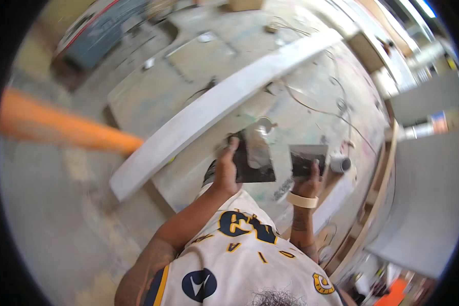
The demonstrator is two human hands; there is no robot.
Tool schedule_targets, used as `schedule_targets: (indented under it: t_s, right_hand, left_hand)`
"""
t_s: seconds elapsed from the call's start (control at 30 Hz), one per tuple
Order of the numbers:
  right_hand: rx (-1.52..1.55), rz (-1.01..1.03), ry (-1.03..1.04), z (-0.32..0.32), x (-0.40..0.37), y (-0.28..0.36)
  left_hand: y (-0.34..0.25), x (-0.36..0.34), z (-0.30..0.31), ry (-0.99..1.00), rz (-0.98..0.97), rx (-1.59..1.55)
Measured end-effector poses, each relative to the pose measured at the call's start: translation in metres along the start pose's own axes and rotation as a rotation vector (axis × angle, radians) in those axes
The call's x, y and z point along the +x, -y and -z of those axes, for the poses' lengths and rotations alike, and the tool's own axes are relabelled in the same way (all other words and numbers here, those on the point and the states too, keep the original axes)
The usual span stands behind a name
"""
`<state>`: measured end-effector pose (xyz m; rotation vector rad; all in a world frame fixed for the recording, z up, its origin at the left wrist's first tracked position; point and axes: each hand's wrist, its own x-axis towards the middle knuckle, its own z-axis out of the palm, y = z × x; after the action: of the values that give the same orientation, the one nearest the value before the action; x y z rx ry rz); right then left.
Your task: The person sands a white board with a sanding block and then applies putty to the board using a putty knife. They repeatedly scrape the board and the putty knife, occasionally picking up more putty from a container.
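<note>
Left hand (pixel 226 167) grips a dark flat plate (pixel 244 162) by its outer edge, thumb on the upper face; the fingers underneath are hidden. Right hand (pixel 306 186), just above a pale wristband (pixel 302 200), grasps a smaller flat spreader blade (pixel 309 151) with one digit laid along its dark lower part. Both tools are up in front of the jersey (pixel 229 204), near each other but apart, over the worktable (pixel 209 168). A greyish smear (pixel 260 148), which looks like paste, lies on the plate; its thickness is too blurred to tell.

That extended digit should help steer the blade and spread pressure evenly. Working well here calls for a nearly level plate, a thumb kept clear of the smear, and a blade drawn at a low angle with its whole edge in contact, so the paste gathers cleanly without ridges. Tilting the plate too far could let soft paste slide off.

Beside the blade is a white cylinder (pixel 340 163) with a dark end, close enough for a wide sweep to knock. Beyond the plate, a long curved white panel (pixel 214 102) lies diagonally across the worktable, and a thin cord (pixel 321 110) loops over the far surface. Off to the left, an orange pole (pixel 71 125) reaches toward the panel's near end.
</note>
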<state>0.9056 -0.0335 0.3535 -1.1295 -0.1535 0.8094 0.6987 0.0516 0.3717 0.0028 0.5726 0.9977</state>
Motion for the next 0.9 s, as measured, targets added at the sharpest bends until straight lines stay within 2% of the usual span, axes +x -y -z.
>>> schedule_targets:
  t_s: [0.07, 0.13, 0.2, 0.33, 0.37, 0.4, 0.43, 0.47, 0.53, 0.6, 0.67, 0.73, 0.9]
  right_hand:
    - [-0.176, 0.304, -0.041, -0.025, 0.01, -0.001]
    - [-0.144, 0.335, -0.071, -0.031, 0.002, -0.016]
    - [-0.102, 0.603, 0.011, -0.045, 0.008, -0.018]
    - [-0.042, 0.613, 0.0, -0.122, 0.07, -0.017]
    - [-0.399, 0.821, 0.039, -0.125, 0.084, -0.018]
    - [-0.587, 0.916, 0.072, -0.135, 0.095, -0.019]
    - [-0.761, 1.023, 0.098, -0.144, 0.107, -0.02]
    - [-0.578, 0.981, 0.221, -0.151, 0.116, -0.02]
    - [-0.4, 0.915, 0.339, -0.167, 0.129, -0.015]
    - [-0.529, 0.998, 0.491, -0.171, 0.137, -0.001]
    - [-0.598, 1.035, 0.537, -0.19, 0.147, 0.014]
    - [-0.522, 0.834, 0.697, -0.205, 0.154, 0.026]
    - [-0.628, 0.777, 0.724, -0.218, 0.168, 0.039]
  left_hand:
    - [-0.002, 0.021, -0.024, -0.081, 0.026, -0.011]
    - [0.012, 0.029, -0.011, -0.075, 0.023, 0.019]
    - [0.017, 0.038, -0.026, -0.132, -0.031, 0.114]
    - [-0.018, 0.119, -0.074, -0.152, -0.029, 0.25]
    - [-0.025, 0.127, -0.091, -0.146, -0.088, 0.339]
    - [-0.034, 0.135, -0.111, -0.145, -0.148, 0.428]
    - [-0.043, 0.145, -0.122, -0.193, -0.099, 0.317]
    - [-0.048, 0.159, -0.122, -0.2, -0.107, 0.303]
    - [-0.058, 0.182, -0.117, -0.054, -0.369, 0.558]
    - [-0.058, 0.18, -0.114, -0.098, -0.416, 0.678]
    - [-0.067, 0.187, -0.121, -0.136, -0.446, 0.807]
    - [-0.07, 0.193, -0.122, -0.135, -0.551, 0.834]
    - [-0.068, 0.213, -0.117, -0.179, -0.637, 0.76]
